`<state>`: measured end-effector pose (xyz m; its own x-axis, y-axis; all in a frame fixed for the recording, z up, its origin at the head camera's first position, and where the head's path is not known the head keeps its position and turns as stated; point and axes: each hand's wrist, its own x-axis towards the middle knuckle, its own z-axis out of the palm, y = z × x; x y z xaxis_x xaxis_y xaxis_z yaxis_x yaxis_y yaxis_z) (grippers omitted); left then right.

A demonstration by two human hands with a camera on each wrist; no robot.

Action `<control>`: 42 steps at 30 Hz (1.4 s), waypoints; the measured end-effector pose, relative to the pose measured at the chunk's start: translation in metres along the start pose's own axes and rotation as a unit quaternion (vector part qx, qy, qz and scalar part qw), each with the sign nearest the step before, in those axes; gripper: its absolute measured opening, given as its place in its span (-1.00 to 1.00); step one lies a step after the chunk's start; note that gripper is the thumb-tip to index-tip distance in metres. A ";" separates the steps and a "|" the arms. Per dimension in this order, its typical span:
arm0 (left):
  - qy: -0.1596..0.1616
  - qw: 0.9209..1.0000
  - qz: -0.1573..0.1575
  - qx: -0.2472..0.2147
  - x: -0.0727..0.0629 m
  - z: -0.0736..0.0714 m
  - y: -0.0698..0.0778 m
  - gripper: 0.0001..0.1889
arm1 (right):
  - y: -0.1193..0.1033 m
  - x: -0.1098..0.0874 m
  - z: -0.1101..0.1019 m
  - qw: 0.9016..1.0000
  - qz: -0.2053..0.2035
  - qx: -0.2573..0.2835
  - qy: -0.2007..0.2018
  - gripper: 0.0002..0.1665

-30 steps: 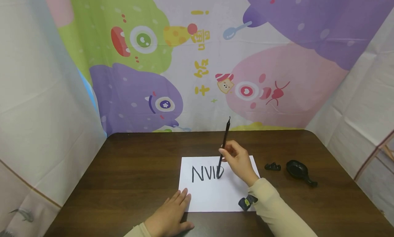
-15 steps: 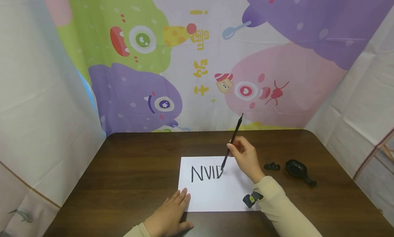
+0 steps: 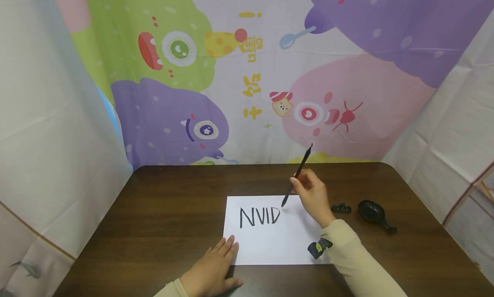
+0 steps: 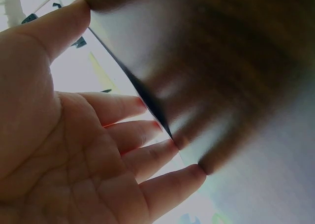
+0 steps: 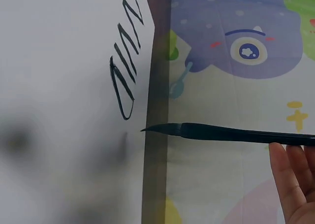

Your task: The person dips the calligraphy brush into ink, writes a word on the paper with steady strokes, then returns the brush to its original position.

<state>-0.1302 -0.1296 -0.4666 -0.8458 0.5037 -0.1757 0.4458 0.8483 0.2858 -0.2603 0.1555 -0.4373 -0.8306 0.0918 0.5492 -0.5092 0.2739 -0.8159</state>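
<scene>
A white sheet of paper point(image 3: 266, 245) lies on the table with the black letters NVID point(image 3: 259, 217) across its upper part. My right hand point(image 3: 311, 195) pinches a dark writing brush point(image 3: 299, 170) partway up its handle. The brush leans to the right, its tip just right of the D. In the right wrist view the pointed bristles point(image 5: 165, 129) stand apart from the paper's surface. My left hand point(image 3: 214, 265) lies spread, its fingertips on the paper's lower left edge and the thumb on the table. The left wrist view shows its palm and straight fingers point(image 4: 167, 184).
To the right of the paper are a small black brush rest point(image 3: 341, 208) and a black dish with a handle point(image 3: 376, 215). The brown table point(image 3: 170, 211) ends at a cartoon-printed curtain point(image 3: 254, 151), with pale cloth point(image 3: 46, 117) hanging at both sides.
My right hand has lifted the brush off the D and moved right and slightly away from me. The D's curve now shows complete. The left hand stays put.
</scene>
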 end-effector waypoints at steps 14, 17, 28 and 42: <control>0.001 1.000 -0.003 -0.001 0.001 0.002 0.000 -0.09 | -0.008 -0.007 0.001 0.999 -0.006 -0.044 0.002 -0.86; 0.002 1.000 -0.003 0.000 0.001 0.002 0.000 -0.09 | -0.024 -0.009 0.001 0.999 -0.004 -0.053 0.003 -0.86; 0.006 1.000 0.000 0.004 0.001 0.002 0.001 -0.09 | -0.028 -0.012 0.002 0.999 -0.008 -0.039 0.003 -0.87; -0.001 1.000 -0.002 0.004 0.001 0.002 0.000 -0.08 | 0.009 -0.011 0.003 0.999 -0.010 -0.032 -0.007 -0.87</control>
<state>-0.1306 -0.1285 -0.4689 -0.8465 0.5013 -0.1792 0.4451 0.8511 0.2783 -0.2567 0.1536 -0.4509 -0.8230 0.0731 0.5633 -0.5116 0.3355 -0.7910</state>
